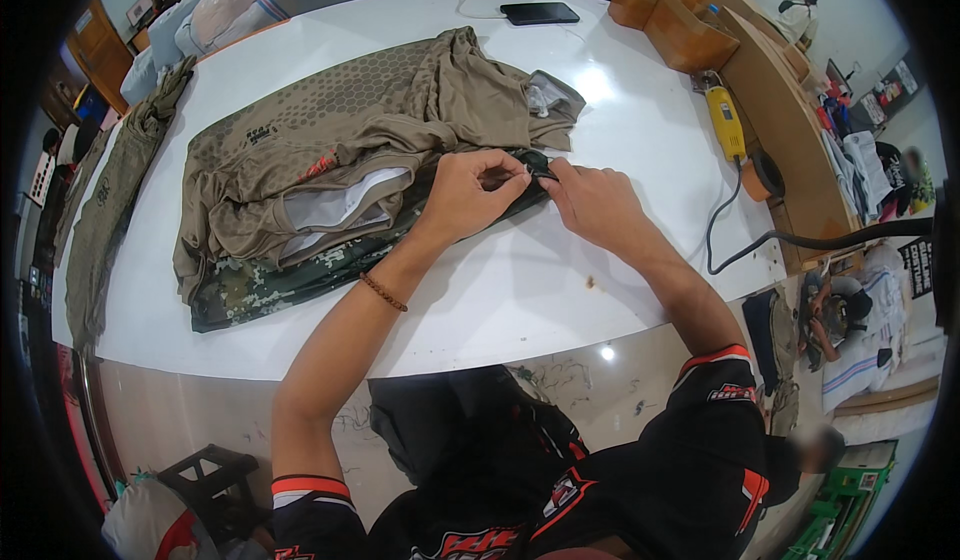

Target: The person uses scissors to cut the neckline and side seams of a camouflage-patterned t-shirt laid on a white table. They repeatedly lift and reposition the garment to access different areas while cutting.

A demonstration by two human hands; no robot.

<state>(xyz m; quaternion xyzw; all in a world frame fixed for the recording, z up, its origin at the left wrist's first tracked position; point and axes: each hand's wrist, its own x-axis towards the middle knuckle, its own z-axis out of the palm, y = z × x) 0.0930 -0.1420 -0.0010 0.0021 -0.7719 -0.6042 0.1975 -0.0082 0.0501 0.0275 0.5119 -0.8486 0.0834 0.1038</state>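
Note:
A tan shirt [340, 90] with a hexagon print lies spread on the white table [480, 300], its white inside showing at an opening. A dark green camouflage garment [255, 295] lies partly under it, along the near side. At the right end of this garment, my left hand [475, 195] pinches the dark fabric between thumb and fingers. My right hand [597, 205] grips the same dark edge just to the right, fingertips close to the left ones. Between the fingertips the fabric is bunched, and its detail is too small to make out.
At the back lies a black phone [540, 13] with a white cable. Cardboard boxes [690, 35] line the right edge, near a yellow corded tool [725, 120] and a brown tape roll [763, 175]. Another camouflage garment [115, 210] drapes over the left edge. A person [835, 310] sits at far right.

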